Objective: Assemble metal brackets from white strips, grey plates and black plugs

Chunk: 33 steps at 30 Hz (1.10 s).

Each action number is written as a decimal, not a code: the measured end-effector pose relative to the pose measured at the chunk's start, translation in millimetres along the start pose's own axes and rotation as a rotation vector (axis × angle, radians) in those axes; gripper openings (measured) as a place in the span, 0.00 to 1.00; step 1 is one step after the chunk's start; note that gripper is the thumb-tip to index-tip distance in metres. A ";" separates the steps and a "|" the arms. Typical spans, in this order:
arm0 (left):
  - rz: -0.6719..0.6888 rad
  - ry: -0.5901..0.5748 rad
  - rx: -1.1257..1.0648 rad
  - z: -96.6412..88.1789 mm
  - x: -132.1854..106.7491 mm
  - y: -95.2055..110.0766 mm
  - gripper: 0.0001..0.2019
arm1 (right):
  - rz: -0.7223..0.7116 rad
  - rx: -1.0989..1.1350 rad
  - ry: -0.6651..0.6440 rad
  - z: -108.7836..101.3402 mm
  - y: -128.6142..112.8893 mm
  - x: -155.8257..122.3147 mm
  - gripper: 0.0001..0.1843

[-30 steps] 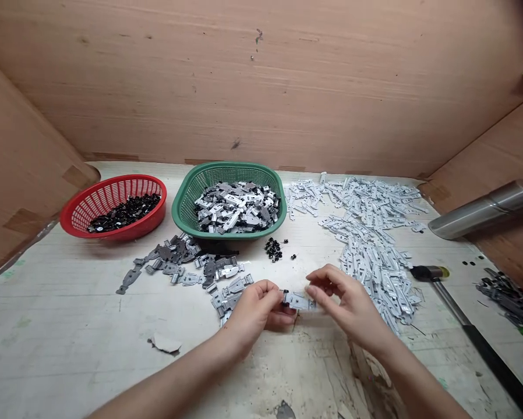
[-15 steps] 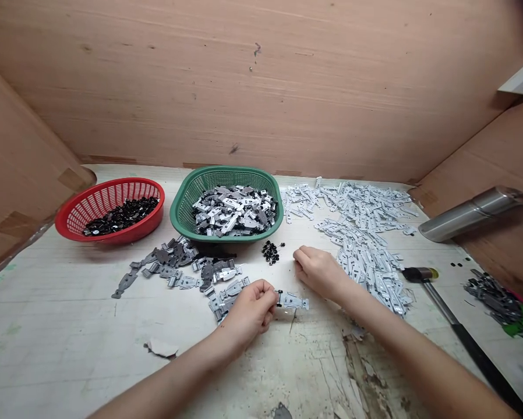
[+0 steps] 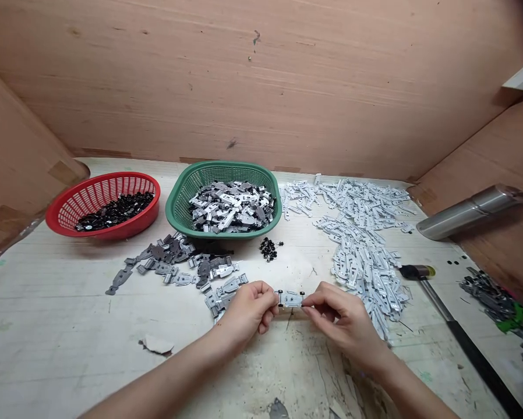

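Observation:
My left hand (image 3: 249, 309) pinches one end of a flat silver toy car chassis (image 3: 292, 299) just above the table. A black wheel axle (image 3: 280, 298) crosses the chassis near those fingertips. At the other end, my right hand (image 3: 347, 319) has thumb and forefinger closed on a second wheel axle (image 3: 302, 294), partly hidden by the fingers. Behind both hands lies a small heap of black wheel axles (image 3: 269, 249). Grey and silver chassis pieces (image 3: 226, 292) are strewn left of my left hand, and a large pile of pale chassis pieces (image 3: 361, 262) spreads beyond my right.
A green basket (image 3: 170, 203) full of metal and black pieces stands at the back, with a red basket (image 3: 54, 218) of black parts to its left. On the right lie a hammer (image 3: 466, 343), a steel cylinder (image 3: 471, 212) and dark scraps (image 3: 488, 294). Cardboard walls enclose the table.
My right hand has come from beside the small axle heap toward me, to the chassis's right end, where a second wheel axle now shows. My left hand keeps its hold.

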<state>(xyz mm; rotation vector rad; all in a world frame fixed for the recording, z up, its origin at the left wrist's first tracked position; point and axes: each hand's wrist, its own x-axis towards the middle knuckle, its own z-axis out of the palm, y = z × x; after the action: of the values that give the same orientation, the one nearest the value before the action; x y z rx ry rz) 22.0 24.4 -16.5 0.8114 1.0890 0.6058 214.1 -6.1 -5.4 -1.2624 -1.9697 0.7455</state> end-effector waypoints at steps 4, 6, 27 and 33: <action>0.001 -0.010 0.005 0.6 -0.5 -0.5 0.07 | 0.008 -0.008 0.000 1.6 -1.1 -7.0 0.05; -0.002 -0.010 0.002 1.1 -1.5 0.9 0.07 | 0.024 -0.031 -0.015 -5.9 -0.1 -3.4 0.03; -0.052 0.010 0.045 4.6 -4.7 12.1 0.07 | -0.011 -1.053 -0.126 -72.3 79.7 91.4 0.09; -0.023 0.018 0.032 4.2 -4.1 8.6 0.08 | -0.134 -0.933 -0.115 -33.8 54.9 45.0 0.12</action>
<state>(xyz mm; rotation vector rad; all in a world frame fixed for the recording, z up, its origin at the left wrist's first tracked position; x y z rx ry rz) 24.1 25.1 -6.4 0.8217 1.1253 0.5780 256.6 59.2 -16.0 -1.5662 -2.5761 -0.2420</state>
